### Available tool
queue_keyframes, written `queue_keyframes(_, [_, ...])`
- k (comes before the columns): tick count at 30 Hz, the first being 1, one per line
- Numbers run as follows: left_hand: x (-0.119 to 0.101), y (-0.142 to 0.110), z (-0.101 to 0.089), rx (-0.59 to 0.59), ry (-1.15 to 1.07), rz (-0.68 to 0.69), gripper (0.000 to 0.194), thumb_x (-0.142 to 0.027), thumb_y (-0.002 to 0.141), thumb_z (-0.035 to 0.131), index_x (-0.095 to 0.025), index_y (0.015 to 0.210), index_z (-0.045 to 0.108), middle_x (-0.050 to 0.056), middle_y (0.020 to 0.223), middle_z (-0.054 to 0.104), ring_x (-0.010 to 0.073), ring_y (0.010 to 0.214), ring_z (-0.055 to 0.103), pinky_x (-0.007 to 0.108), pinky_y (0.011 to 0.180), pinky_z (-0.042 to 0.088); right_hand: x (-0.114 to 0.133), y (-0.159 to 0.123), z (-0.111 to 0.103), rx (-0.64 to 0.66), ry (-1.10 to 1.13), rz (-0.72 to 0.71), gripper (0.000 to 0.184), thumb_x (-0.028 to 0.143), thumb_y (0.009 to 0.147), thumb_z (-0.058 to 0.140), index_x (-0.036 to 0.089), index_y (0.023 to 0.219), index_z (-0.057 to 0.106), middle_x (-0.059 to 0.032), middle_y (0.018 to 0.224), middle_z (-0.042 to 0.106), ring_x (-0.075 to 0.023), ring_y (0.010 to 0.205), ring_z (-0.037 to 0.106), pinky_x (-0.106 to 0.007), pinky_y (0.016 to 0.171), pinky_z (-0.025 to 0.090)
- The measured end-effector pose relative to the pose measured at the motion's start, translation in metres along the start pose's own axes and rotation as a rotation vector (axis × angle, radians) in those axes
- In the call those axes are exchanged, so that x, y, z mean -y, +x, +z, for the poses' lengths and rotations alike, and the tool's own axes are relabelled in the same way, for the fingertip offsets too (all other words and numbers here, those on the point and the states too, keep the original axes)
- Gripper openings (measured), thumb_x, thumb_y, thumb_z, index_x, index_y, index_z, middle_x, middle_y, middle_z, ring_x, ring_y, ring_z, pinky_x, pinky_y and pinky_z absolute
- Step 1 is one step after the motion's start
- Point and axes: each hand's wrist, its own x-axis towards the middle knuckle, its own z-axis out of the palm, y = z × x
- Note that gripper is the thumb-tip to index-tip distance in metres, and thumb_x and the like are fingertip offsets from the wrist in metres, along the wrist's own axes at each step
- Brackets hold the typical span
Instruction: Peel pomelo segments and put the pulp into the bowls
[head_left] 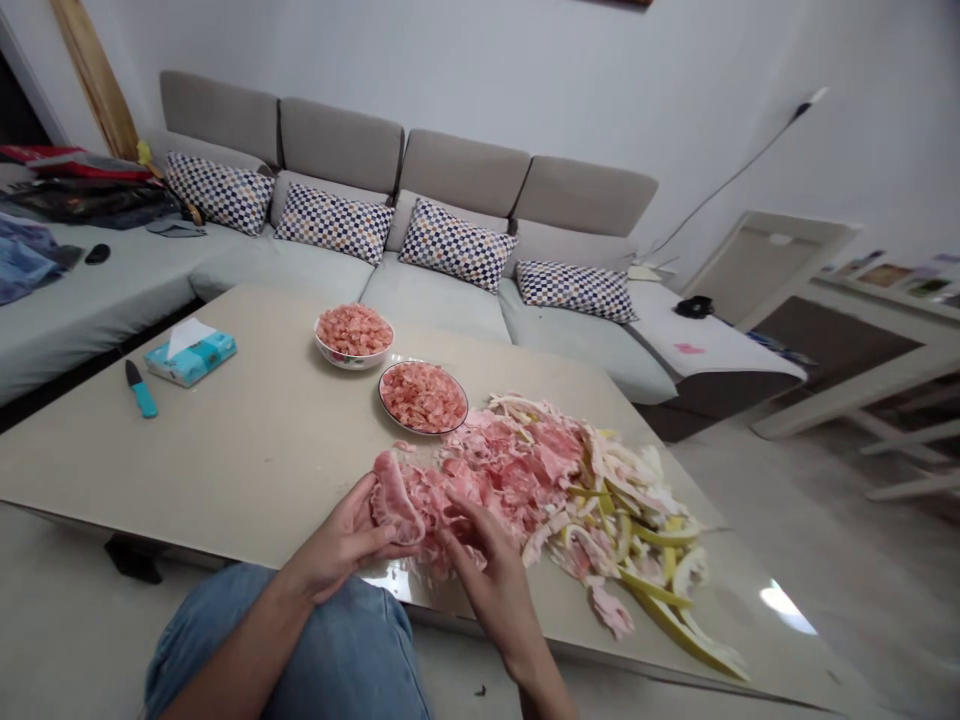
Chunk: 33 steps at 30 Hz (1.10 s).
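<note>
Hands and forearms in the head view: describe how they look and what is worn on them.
The left hand and right hand are bare, with no gloves, and no ring, watch or bracelet shows on either. The left forearm and right forearm are bare too, with no sleeve in view. Below them, the person wears light blue denim jeans.

The right hand [491,580] with fingertips buried in pink pomelo flesh [510,465], the left hand [337,545] with fingers hidden behind a torn piece [394,500], the right forearm [536,670] cut off at 6 o'clock, a dark heap [90,200] at 10 o'clock too blurred to name, wall pictures [892,275] at 2 o'clock too small to tell
</note>
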Motion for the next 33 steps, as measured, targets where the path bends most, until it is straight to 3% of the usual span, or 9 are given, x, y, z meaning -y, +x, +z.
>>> queue_keyframes(3, [0.002, 0.0, -0.001, 0.003, 0.017, -0.004, 0.077, -0.015, 0.078, 0.073, -0.028, 0.144, 0.034, 0.013, 0.139, 0.051, 0.0289, 0.118, 0.057, 0.044, 0.094, 0.051, 0.01, -0.004, 0.005, 0.0, -0.017, -0.089, 0.018, 0.024, 0.089, 0.059, 0.023, 0.103, 0.07, -0.007, 0.098, 0.071, -0.02, 0.089, 0.066, -0.032, 0.08, 0.054])
queue_keyframes(7, [0.006, 0.003, -0.002, 0.019, 0.05, 0.033, 0.072, -0.015, 0.078, 0.073, -0.025, 0.141, 0.038, 0.013, 0.142, 0.05, 0.0292, 0.128, 0.049, 0.04, 0.097, 0.049, 0.018, -0.004, 0.008, 0.006, -0.114, -0.237, 0.019, 0.017, 0.089, 0.056, 0.022, 0.099, 0.071, -0.0075, 0.092, 0.071, -0.0196, 0.085, 0.066, -0.03, 0.074, 0.053])
queue_keyframes(13, [0.007, 0.005, -0.001, 0.026, 0.123, 0.065, 0.067, -0.017, 0.077, 0.075, -0.023, 0.137, 0.044, 0.012, 0.141, 0.052, 0.0285, 0.133, 0.043, 0.041, 0.108, 0.038, 0.02, 0.0, 0.013, -0.025, -0.456, -0.397, 0.019, 0.016, 0.09, 0.052, 0.017, 0.091, 0.071, -0.0088, 0.081, 0.071, -0.0195, 0.072, 0.064, -0.03, 0.066, 0.048])
queue_keyframes(18, [0.007, 0.005, -0.001, 0.032, 0.183, 0.066, 0.066, -0.017, 0.074, 0.076, -0.023, 0.133, 0.049, 0.011, 0.14, 0.053, 0.0297, 0.133, 0.043, 0.04, 0.106, 0.041, 0.024, 0.006, 0.016, 0.005, -0.684, -0.424, 0.024, 0.012, 0.086, 0.049, 0.017, 0.07, 0.067, -0.0078, 0.066, 0.065, -0.0197, 0.063, 0.058, -0.03, 0.061, 0.041])
queue_keyframes(21, [0.007, 0.004, -0.001, 0.062, 0.176, 0.052, 0.068, -0.019, 0.076, 0.075, -0.023, 0.137, 0.045, 0.012, 0.141, 0.051, 0.0312, 0.134, 0.042, 0.041, 0.101, 0.046, 0.024, 0.009, 0.012, 0.048, -0.625, -0.376, 0.02, 0.014, 0.083, 0.051, 0.017, 0.068, 0.064, -0.0054, 0.064, 0.062, -0.0171, 0.059, 0.055, -0.027, 0.058, 0.039])
queue_keyframes(26, [0.008, 0.004, -0.001, 0.073, 0.165, 0.021, 0.075, -0.022, 0.075, 0.075, -0.025, 0.141, 0.039, 0.014, 0.144, 0.048, 0.0326, 0.132, 0.044, 0.042, 0.096, 0.049, 0.024, 0.011, 0.002, 0.091, -0.377, -0.181, 0.014, 0.015, 0.081, 0.052, 0.018, 0.069, 0.059, -0.0034, 0.068, 0.061, -0.016, 0.063, 0.056, -0.025, 0.06, 0.042])
queue_keyframes(29, [0.012, 0.006, -0.003, 0.042, 0.205, 0.05, 0.071, -0.021, 0.075, 0.076, -0.024, 0.138, 0.043, 0.011, 0.139, 0.053, 0.0298, 0.13, 0.047, 0.041, 0.101, 0.045, 0.027, 0.01, 0.002, 0.055, -0.241, -0.125, 0.014, 0.016, 0.083, 0.052, 0.019, 0.072, 0.059, -0.0035, 0.071, 0.061, -0.0167, 0.066, 0.057, -0.027, 0.062, 0.044])
queue_keyframes(33, [0.017, 0.009, -0.004, -0.039, 0.4, 0.096, 0.059, -0.022, 0.074, 0.076, -0.019, 0.129, 0.055, 0.01, 0.125, 0.064, 0.0303, 0.12, 0.055, 0.043, 0.102, 0.043, 0.036, 0.003, 0.013, 0.023, -0.024, -0.078, 0.012, 0.02, 0.088, 0.055, 0.019, 0.092, 0.065, -0.0066, 0.089, 0.066, -0.0172, 0.075, 0.061, -0.026, 0.063, 0.049])
